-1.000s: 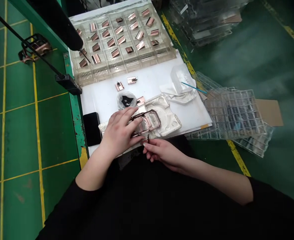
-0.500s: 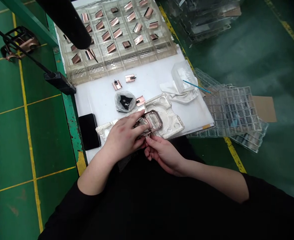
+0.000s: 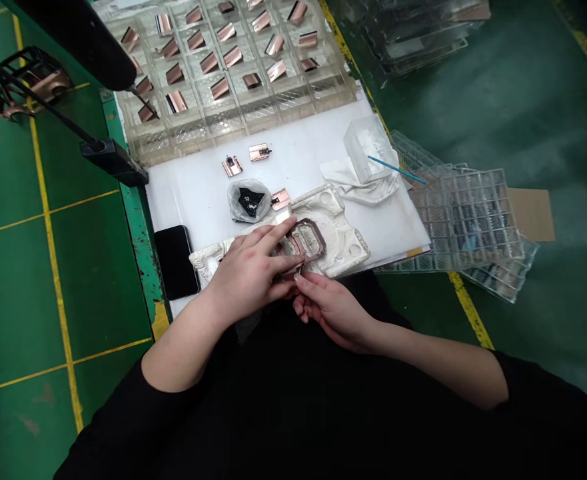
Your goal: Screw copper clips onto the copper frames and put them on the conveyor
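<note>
A copper-coloured frame (image 3: 316, 239) with an open middle lies in a white moulded cradle (image 3: 350, 247). My left hand (image 3: 250, 267) is over it, fingers spread forward and pressing it from above, so much of the frame is hidden. At its near edge, my right hand (image 3: 330, 307) pinches a small dark part (image 3: 300, 269) between thumb and forefinger; its kind is too small to tell. Just beyond the cradle sit a bag of small black pieces (image 3: 250, 202) and a copper-coloured plate with a black fitting (image 3: 280, 199).
Two similar plates (image 3: 232, 166) lie farther back. A clear compartment tray (image 3: 218, 125) holds several copper pieces. A black screwdriver-like tool (image 3: 83, 47) hangs at upper left. A phone (image 3: 176, 262) lies left; a plastic box (image 3: 363, 150), white cloth (image 3: 356, 183) and blue stick (image 3: 396, 169) are right.
The view has shifted slightly, and the hanging tool now appears farther left. Both hands keep nearly the same place at the frame, the right still pinching at its near edge.
</note>
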Demonstrator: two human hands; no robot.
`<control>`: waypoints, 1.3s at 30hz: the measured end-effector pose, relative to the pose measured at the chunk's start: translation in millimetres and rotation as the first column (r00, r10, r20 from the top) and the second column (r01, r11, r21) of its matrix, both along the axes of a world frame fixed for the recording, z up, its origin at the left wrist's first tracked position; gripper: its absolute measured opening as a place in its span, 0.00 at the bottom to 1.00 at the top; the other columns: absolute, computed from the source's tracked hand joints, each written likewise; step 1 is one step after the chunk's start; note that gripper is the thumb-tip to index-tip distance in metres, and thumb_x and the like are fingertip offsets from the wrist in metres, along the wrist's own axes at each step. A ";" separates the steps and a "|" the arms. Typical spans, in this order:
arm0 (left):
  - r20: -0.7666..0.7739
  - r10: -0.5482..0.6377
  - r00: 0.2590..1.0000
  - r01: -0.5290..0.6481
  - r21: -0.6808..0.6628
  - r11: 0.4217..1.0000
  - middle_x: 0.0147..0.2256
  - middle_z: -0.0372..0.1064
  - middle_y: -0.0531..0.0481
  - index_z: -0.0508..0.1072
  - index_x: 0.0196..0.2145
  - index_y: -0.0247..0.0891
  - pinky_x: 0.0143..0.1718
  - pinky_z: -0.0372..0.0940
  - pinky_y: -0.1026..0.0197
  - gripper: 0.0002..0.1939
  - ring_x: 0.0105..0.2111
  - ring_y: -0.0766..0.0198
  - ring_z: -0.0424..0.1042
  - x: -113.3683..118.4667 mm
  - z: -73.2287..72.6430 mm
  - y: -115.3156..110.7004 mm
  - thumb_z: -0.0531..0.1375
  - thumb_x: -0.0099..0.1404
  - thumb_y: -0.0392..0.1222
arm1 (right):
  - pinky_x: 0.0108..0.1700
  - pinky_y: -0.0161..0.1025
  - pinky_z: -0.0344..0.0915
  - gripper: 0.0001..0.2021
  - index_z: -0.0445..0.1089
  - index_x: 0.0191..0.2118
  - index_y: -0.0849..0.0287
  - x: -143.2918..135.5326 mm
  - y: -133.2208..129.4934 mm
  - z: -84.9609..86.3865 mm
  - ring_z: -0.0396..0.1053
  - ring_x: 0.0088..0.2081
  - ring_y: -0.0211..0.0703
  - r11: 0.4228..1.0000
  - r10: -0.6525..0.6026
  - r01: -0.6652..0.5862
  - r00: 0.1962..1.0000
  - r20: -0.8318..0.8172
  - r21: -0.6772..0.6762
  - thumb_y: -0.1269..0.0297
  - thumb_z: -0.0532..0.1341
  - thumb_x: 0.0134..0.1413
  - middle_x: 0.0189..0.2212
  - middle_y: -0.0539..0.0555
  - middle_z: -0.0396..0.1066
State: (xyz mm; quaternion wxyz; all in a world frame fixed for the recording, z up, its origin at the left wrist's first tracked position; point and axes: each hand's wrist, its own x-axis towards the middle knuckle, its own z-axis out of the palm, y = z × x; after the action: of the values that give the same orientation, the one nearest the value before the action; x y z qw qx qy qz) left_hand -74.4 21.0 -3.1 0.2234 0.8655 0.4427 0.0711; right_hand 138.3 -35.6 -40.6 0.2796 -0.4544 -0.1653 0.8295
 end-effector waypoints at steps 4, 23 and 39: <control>-0.007 -0.017 1.000 0.017 -0.003 1.000 0.83 0.46 0.44 0.83 0.64 0.49 0.69 0.66 0.30 0.27 0.74 0.32 0.62 -1.2 2.2 -0.3 0.75 0.69 0.50 | 0.30 0.34 0.64 0.26 0.75 0.43 0.58 0.6 2.2 -0.5 0.67 0.31 0.37 0.999 0.034 -0.034 0.999 0.027 0.000 0.39 0.77 0.59 0.32 0.49 0.72; 0.066 -0.038 0.997 0.043 -0.070 0.997 0.82 0.46 0.39 0.81 0.65 0.47 0.75 0.59 0.29 0.35 0.78 0.30 0.56 -9.0 2.1 1.9 0.79 0.63 0.55 | 0.29 0.37 0.62 0.38 0.74 0.32 0.58 3.9 9.4 -6.7 0.69 0.26 0.39 0.842 0.378 -0.457 0.879 0.290 0.286 0.22 0.57 0.68 0.27 0.53 0.76; -0.430 0.518 0.740 -0.561 0.031 0.827 0.54 0.79 0.42 0.79 0.54 0.35 0.59 0.76 0.41 0.18 0.53 0.51 0.80 -9.2 -11.7 107.4 0.68 0.77 0.53 | 0.56 0.50 0.72 0.41 0.72 0.58 0.54 -78.0 253.2 160.2 0.74 0.57 0.52 0.036 -0.434 -0.224 0.874 0.218 0.974 0.21 0.43 0.72 0.54 0.59 0.74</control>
State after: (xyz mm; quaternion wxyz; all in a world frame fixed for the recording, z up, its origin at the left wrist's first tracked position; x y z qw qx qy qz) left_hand -83.7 128.5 -14.8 0.1358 0.6818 0.7146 -0.0774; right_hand 60.3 217.6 119.6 0.5278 -0.3263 -0.7162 0.3194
